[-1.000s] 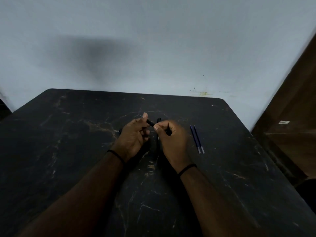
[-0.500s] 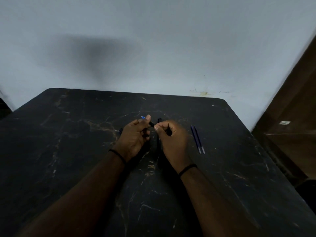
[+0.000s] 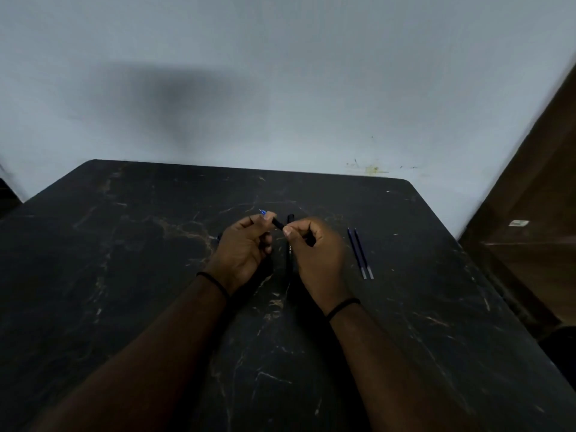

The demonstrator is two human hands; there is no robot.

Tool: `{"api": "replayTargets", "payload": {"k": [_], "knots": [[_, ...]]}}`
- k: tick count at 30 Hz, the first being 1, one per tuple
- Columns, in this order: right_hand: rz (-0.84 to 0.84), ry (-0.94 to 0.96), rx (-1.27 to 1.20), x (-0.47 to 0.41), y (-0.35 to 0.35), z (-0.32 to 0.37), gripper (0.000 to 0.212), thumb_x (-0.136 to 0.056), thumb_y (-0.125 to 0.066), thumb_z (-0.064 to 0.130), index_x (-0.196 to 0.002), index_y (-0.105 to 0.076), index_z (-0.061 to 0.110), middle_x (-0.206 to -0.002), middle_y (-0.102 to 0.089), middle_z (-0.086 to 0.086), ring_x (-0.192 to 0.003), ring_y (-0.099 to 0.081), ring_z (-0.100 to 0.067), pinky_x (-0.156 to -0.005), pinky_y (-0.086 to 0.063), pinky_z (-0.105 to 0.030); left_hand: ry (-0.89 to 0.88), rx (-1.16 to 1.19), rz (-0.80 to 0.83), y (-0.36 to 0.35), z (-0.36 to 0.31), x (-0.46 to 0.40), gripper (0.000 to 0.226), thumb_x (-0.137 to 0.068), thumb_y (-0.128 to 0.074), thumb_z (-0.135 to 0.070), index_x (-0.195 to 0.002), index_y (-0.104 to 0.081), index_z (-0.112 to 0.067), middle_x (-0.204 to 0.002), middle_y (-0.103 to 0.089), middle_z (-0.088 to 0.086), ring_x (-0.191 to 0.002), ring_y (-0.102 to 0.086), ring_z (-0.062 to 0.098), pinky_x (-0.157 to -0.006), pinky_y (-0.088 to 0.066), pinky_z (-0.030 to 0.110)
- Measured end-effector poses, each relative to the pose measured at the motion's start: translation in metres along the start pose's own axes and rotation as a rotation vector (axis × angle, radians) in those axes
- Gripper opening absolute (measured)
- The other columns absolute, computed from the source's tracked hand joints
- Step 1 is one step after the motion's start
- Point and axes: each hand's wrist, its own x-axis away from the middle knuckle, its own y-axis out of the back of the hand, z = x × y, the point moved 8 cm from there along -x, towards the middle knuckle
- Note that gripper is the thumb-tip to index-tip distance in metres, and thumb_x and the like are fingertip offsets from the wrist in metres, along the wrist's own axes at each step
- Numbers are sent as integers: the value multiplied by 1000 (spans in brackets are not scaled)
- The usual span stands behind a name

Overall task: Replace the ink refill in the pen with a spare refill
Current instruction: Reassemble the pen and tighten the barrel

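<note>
Count, head view.

Bare hands: 2, left hand [image 3: 246,244] and right hand [image 3: 314,251], near the table centre.

Thin black wristbands: 2, one on the left wrist [image 3: 215,283], one on the right wrist [image 3: 343,306].

Slim dark-blue spare ink refills with pale tips: 2, lying side by side right of the hands [image 3: 360,254].

Short black pen piece with blue tip: 1, between the two hands [image 3: 276,222].

Long black pen barrel: 1, lying between the hands, pointing near to far [image 3: 290,247].

Black marble-patterned table: 1 [image 3: 124,275].
</note>
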Motion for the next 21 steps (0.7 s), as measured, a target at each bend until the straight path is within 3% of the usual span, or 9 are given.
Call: {"api": "replayTargets", "payload": {"k": [4,6,9,12,16,21], "knots": [[-8,-23,18,-1,3,0,8,-89,-73,17,-85,-72,24,-80,-70,14,-79,-66,1,-69,-51,-11,-13,-21,80,-5,-1,1,24,-98,-49,-10,-113,-68,-11,-100,-72,0,-62,-53,7,-54,-40,21],[-18,-11,16,0,5,3,11,-90,-73,16,-85,-71,26,-79,-69,16,-78,-65,4,-68,-48,-7,1,-15,95,-5,1,0,29,-98,-51,-22,-120,-65,-9,-107,-70,4,-64,-53,8,-56,-41,23],[-21,35,30,2,3,8,6,-89,-74,13,-86,-73,18,-81,-70,12,-79,-66,-3,-73,-53,-17,19,-47,60,-3,1,-1,41,-84,-63,-43,-107,-70,-9,-87,-68,2,-62,-52,9,-53,-42,23],[2,15,17,2,0,8,2,-88,-73,12,-87,-74,13,-82,-71,8,-79,-67,-6,-76,-56,-26,9,-46,-4,2,3,-4,23,-79,-71,-33,-83,-68,-11,-66,-59,-2,-55,-48,8,-46,-42,20],[42,-1,11,0,-3,6,3,-87,-74,13,-90,-74,15,-82,-71,12,-81,-66,-3,-75,-54,-20,-25,11,-31,4,2,-5,14,-91,-63,-19,-83,-67,-8,-61,-59,-2,-50,-47,6,-45,-40,18],[109,-32,17,2,-10,4,19,-85,-75,8,-91,-71,26,-82,-70,16,-80,-66,3,-72,-51,-11,-28,63,-54,3,0,-3,15,-95,-57,-10,-85,-67,-5,-68,-63,0,-50,-46,6,-45,-39,17]]}}
